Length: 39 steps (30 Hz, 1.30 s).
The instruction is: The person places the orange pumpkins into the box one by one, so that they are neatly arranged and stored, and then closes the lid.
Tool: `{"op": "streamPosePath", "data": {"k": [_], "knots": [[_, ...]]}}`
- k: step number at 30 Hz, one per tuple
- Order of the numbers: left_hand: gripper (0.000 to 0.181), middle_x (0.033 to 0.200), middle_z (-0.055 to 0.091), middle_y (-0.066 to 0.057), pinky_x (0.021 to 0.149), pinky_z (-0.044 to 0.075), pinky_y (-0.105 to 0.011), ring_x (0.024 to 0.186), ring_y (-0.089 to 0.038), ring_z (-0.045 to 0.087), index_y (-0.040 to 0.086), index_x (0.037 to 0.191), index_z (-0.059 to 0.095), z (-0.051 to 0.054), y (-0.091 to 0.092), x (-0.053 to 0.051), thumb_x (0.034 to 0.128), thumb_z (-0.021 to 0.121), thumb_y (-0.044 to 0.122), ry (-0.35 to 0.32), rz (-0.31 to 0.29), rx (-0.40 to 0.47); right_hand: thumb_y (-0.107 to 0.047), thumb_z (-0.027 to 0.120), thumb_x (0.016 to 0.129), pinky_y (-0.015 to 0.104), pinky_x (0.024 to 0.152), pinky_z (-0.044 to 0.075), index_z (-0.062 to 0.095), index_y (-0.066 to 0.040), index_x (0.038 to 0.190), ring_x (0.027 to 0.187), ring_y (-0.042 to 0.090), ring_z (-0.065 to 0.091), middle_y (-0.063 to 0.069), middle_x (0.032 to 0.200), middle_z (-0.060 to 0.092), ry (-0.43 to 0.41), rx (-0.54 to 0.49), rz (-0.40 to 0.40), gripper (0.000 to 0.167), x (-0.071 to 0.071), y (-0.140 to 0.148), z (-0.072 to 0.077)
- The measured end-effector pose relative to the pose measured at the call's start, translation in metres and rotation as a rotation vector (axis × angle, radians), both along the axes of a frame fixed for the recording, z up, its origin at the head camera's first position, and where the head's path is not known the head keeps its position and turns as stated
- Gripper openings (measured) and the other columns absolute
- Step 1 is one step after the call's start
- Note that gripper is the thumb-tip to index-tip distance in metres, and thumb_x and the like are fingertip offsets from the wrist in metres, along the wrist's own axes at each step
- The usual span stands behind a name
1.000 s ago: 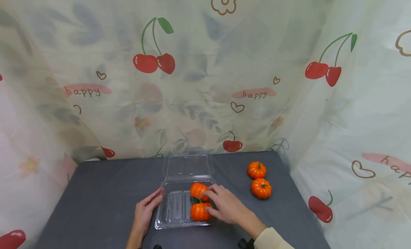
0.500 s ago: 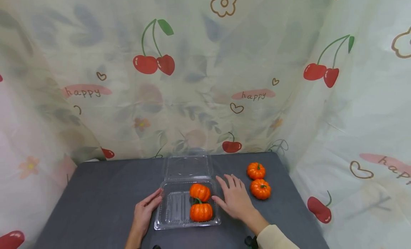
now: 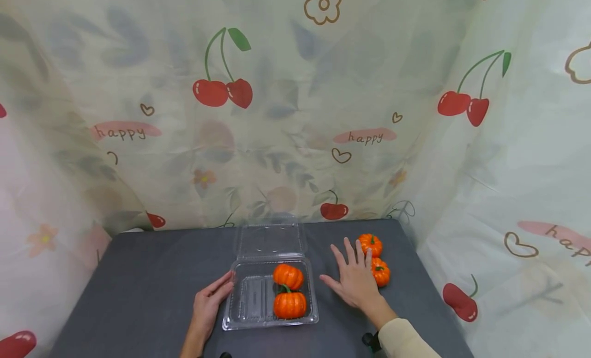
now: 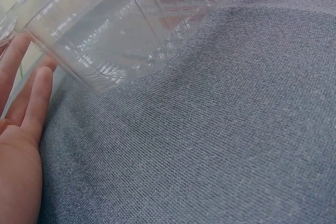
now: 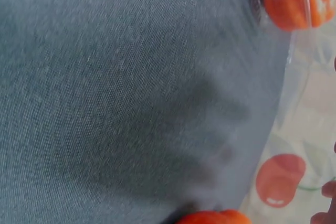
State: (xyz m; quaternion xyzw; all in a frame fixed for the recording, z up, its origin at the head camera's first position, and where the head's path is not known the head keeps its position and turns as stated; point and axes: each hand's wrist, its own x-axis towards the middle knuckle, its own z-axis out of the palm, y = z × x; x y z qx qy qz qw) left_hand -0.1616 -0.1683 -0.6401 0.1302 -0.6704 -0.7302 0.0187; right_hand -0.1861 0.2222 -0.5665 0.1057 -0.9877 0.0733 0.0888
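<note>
A pale printed curtain (image 3: 286, 65), with cherries on it, hung behind the dark grey tabletop (image 3: 157, 286). On that stood my clear plastic container (image 3: 249, 291), between my two hands, its lid (image 3: 270, 240) folded back toward the curtain. My hands were well apart. The left hand (image 3: 210, 304) had its fingers fairly straight, touching the container's left side; the right hand (image 3: 356, 282) was spread wide, gripping nothing, to the right of the container. Two orange pumpkins lay inside, the far one (image 3: 288, 277) and the near one (image 3: 290, 305), both in the container's right half. Two more sat on the tabletop by my right fingers, the rear pumpkin (image 3: 373, 245) and the front pumpkin (image 3: 382, 274), both partly hidden; I couldn't tell whether I touched them. Smallest were their green stems (image 3: 379, 268).
</note>
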Motion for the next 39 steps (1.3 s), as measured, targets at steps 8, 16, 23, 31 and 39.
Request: {"op": "streamPosePath", "data": {"k": [8, 16, 23, 31, 39], "knots": [[0.051, 0.118, 0.075, 0.013, 0.088, 0.058, -0.014, 0.102, 0.006, 0.071, 0.007, 0.134, 0.068, 0.003, 0.0, 0.002, 0.0877, 0.081, 0.024, -0.025, 0.0, -0.002, -0.075, 0.059, 0.087, 0.076, 0.122, 0.007, 0.037, -0.022, 0.159, 0.153, 0.052, 0.018, 0.02, 0.168, 0.023, -0.023, -0.031, -0.055, 0.092, -0.004, 0.016, -0.001], [0.053, 0.113, 0.075, 0.021, 0.088, 0.057, -0.012, 0.102, 0.008, 0.07, 0.007, 0.134, 0.067, 0.003, 0.0, 0.001, 0.0871, 0.082, 0.026, -0.03, -0.006, -0.024, -0.074, 0.06, 0.087, 0.079, 0.119, 0.011, 0.038, -0.02, 0.158, 0.15, 0.053, 0.024, 0.024, 0.164, 0.029, -0.005, -0.013, -0.1, 0.091, -0.007, 0.036, -0.005], [0.055, 0.112, 0.075, 0.02, 0.088, 0.057, -0.012, 0.102, 0.008, 0.07, 0.008, 0.134, 0.068, 0.004, -0.001, 0.001, 0.0855, 0.083, 0.028, -0.037, -0.002, -0.012, -0.07, 0.06, 0.09, 0.079, 0.119, 0.01, 0.039, -0.015, 0.156, 0.151, 0.053, 0.02, 0.025, 0.164, 0.028, -0.04, -0.04, -0.15, 0.089, -0.01, 0.052, -0.011], [0.053, 0.117, 0.076, 0.014, 0.088, 0.058, -0.014, 0.102, 0.005, 0.071, 0.006, 0.134, 0.067, 0.003, 0.0, 0.001, 0.087, 0.082, 0.025, -0.013, -0.009, 0.009, -0.069, 0.054, 0.094, 0.079, 0.119, 0.008, 0.038, -0.008, 0.155, 0.149, 0.054, 0.018, 0.028, 0.163, 0.026, -0.091, -0.103, -0.195, 0.088, -0.01, 0.073, -0.018], [0.052, 0.119, 0.075, 0.007, 0.084, 0.059, -0.014, 0.1, 0.005, 0.072, 0.002, 0.132, 0.067, -0.002, 0.0, 0.0, 0.0876, 0.081, 0.024, 0.021, 0.02, -0.017, -0.067, 0.046, 0.099, 0.076, 0.121, 0.013, 0.031, -0.007, 0.157, 0.148, 0.056, 0.019, 0.029, 0.163, 0.023, -0.127, -0.189, -0.205, 0.085, -0.006, 0.091, -0.021]]}}
